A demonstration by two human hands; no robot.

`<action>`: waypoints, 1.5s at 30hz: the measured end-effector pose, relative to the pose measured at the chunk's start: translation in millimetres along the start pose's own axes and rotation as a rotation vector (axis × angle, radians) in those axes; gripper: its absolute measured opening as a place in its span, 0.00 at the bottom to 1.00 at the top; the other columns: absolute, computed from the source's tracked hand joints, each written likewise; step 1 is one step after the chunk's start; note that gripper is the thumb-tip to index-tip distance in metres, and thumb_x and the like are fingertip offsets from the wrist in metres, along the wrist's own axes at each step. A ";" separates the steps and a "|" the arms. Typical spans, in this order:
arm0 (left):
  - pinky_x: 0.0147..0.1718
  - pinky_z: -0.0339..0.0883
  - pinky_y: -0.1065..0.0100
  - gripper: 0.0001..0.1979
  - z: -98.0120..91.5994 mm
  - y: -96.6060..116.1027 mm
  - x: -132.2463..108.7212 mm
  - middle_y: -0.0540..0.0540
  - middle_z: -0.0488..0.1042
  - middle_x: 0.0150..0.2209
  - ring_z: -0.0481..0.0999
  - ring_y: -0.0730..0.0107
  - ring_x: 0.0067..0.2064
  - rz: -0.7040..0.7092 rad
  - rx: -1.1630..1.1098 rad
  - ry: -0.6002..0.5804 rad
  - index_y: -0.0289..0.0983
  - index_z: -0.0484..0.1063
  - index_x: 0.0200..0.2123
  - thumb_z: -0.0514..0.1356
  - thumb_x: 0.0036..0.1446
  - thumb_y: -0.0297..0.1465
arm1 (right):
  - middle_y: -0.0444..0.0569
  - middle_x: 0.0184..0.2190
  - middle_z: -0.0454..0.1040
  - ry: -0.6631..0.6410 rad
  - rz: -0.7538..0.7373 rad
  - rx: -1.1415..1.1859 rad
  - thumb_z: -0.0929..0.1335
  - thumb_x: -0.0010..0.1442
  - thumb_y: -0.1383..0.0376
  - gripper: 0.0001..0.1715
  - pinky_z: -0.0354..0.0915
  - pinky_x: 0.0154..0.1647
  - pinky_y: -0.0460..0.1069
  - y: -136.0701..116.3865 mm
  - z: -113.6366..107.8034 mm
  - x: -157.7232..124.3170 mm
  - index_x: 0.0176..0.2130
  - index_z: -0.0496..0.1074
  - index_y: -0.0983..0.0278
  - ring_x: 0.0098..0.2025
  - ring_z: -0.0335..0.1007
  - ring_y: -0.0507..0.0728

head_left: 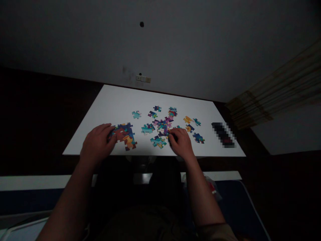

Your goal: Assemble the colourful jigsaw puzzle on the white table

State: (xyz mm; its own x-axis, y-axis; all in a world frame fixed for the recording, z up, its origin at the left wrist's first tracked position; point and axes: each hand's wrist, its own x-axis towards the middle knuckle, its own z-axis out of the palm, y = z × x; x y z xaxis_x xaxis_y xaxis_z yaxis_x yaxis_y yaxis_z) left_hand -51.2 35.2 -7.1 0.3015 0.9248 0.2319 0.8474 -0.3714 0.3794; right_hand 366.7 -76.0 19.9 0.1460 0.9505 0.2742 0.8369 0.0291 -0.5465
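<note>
My left hand (98, 142) lies over the left side of a joined jigsaw section (125, 134), fingers stretched and thumb apart. This section shows a brown and orange figure on dark blue; my hand hides its left part. My right hand (182, 142) is at the right edge of a pile of loose jigsaw pieces (162, 125), with its fingers curled towards the thumb. Whatever lies between those fingertips is hidden. Near the pile are a teal piece (136, 114), an orange piece (187, 119) and a dark blue piece (199, 138).
The pieces lie on a white table (85, 134) that stands against a grey wall (188, 50). A pixelated dark object (223, 134) rests near its right end. Sockets (143, 79) are on the wall, and a curtain (273, 90) hangs at the right. The room is dim.
</note>
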 end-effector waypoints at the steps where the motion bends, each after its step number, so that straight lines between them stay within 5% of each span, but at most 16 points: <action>1: 0.82 0.76 0.30 0.31 0.4 0.0 -0.1 0.30 0.86 0.78 0.83 0.30 0.80 0.001 0.001 0.000 0.40 0.90 0.71 0.56 0.81 0.46 | 0.58 0.57 0.93 0.000 0.003 -0.004 0.73 0.78 0.59 0.14 0.81 0.73 0.78 -0.6 -0.5 0.2 0.52 0.92 0.46 0.66 0.87 0.78; 18: 0.81 0.77 0.32 0.30 -1.4 4.7 -0.9 0.33 0.89 0.76 0.84 0.32 0.79 -0.025 -0.022 0.033 0.43 0.91 0.69 0.59 0.78 0.47 | 0.58 0.57 0.94 -0.034 0.004 -0.064 0.73 0.79 0.61 0.20 0.81 0.71 0.79 -7.6 -5.1 -1.0 0.59 0.93 0.41 0.68 0.87 0.80; 25: 0.82 0.77 0.32 0.33 -1.3 4.4 -1.1 0.30 0.87 0.77 0.84 0.31 0.80 -0.016 0.007 0.014 0.39 0.90 0.69 0.54 0.82 0.49 | 0.59 0.60 0.94 0.017 -0.006 -0.042 0.71 0.81 0.62 0.17 0.80 0.74 0.73 4.5 5.1 -1.6 0.56 0.93 0.54 0.66 0.87 0.75; 32: 0.80 0.79 0.32 0.29 2.7 0.3 -1.5 0.34 0.89 0.75 0.86 0.31 0.78 -0.019 -0.014 0.049 0.44 0.91 0.67 0.58 0.79 0.50 | 0.55 0.59 0.93 0.005 -0.050 -0.066 0.72 0.83 0.60 0.16 0.83 0.72 0.76 8.8 6.3 0.3 0.54 0.93 0.47 0.65 0.88 0.76; 45: 0.81 0.78 0.28 0.32 1.2 3.1 -1.8 0.28 0.88 0.76 0.85 0.27 0.78 -0.008 -0.008 0.037 0.39 0.91 0.67 0.55 0.82 0.51 | 0.57 0.60 0.93 0.008 -0.040 -0.042 0.72 0.83 0.60 0.14 0.80 0.75 0.73 11.1 7.8 0.2 0.55 0.92 0.50 0.66 0.87 0.75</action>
State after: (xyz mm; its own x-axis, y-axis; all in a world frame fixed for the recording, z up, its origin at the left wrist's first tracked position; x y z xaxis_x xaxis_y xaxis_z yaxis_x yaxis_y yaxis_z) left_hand -48.6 32.5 -7.4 0.2781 0.9242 0.2619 0.8462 -0.3647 0.3885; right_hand 371.9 -73.0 7.7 0.1156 0.9464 0.3016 0.8634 0.0544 -0.5016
